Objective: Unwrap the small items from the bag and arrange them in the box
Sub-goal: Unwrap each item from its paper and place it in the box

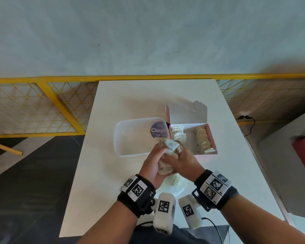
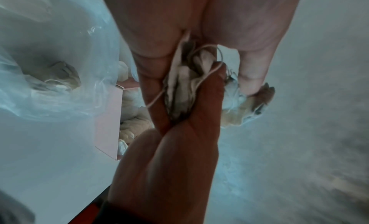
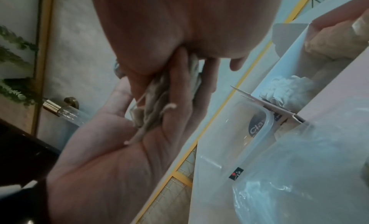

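Observation:
Both hands hold a bundle of pale, stringed tea bags above the table, just in front of the box. My left hand cups the bundle from the left and my right hand presses it from the right. In the left wrist view the tea bags are squeezed between the fingers of both hands, with a string looped over them. The open pink box holds two rows of tea bags. A clear plastic bag with more tea bags lies under my wrists.
A clear plastic container with a purple label sits left of the box, touching it. The white table ends at a yellow mesh railing at the back. A black cable hangs to the right.

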`<state>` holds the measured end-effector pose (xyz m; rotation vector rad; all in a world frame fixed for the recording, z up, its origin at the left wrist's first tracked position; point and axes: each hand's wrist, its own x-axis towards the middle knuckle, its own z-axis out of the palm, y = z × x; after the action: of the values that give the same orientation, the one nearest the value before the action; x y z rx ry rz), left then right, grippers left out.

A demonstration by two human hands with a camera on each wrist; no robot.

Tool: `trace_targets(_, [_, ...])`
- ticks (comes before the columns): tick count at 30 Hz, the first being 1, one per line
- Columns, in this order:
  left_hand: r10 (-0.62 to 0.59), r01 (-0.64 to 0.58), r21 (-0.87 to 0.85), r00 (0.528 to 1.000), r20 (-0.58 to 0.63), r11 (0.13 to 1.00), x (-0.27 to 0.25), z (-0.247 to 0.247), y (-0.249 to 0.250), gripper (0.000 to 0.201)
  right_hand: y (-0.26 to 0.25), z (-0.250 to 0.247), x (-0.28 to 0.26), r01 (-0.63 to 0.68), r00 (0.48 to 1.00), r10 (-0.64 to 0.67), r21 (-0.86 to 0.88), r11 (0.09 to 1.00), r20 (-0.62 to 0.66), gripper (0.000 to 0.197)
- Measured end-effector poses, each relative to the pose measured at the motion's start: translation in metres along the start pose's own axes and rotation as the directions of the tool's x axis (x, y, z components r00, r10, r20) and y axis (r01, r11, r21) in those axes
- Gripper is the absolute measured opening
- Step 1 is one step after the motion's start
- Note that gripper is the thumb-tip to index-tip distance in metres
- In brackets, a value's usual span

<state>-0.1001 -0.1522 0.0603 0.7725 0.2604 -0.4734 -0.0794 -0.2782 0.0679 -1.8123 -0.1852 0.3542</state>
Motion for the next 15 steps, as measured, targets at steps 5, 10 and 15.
trace_targets(5, [0.036, -0.027, 0.073, 0.992, -0.122, 0.997, 0.004, 0.002, 0.005, 0.014, 0.002, 0.001, -0.001, 0.042, 0.997, -0.044, 0.039, 0.998, 0.069, 0.042])
trace_targets(10, [0.041, -0.017, 0.131, 0.981, -0.188, 0.991, 0.005, -0.005, 0.004, 0.008, 0.004, -0.005, 0.000, -0.078, 0.994, 0.056, 0.267, 0.961, 0.089, 0.054])
trace_targets(15, [0.059, -0.017, 0.181, 0.972, -0.228, 0.983, 0.007, -0.011, 0.003, 0.024, 0.005, -0.003, -0.001, -0.068, 0.998, 0.067, 0.272, 0.960, 0.013, 0.029])
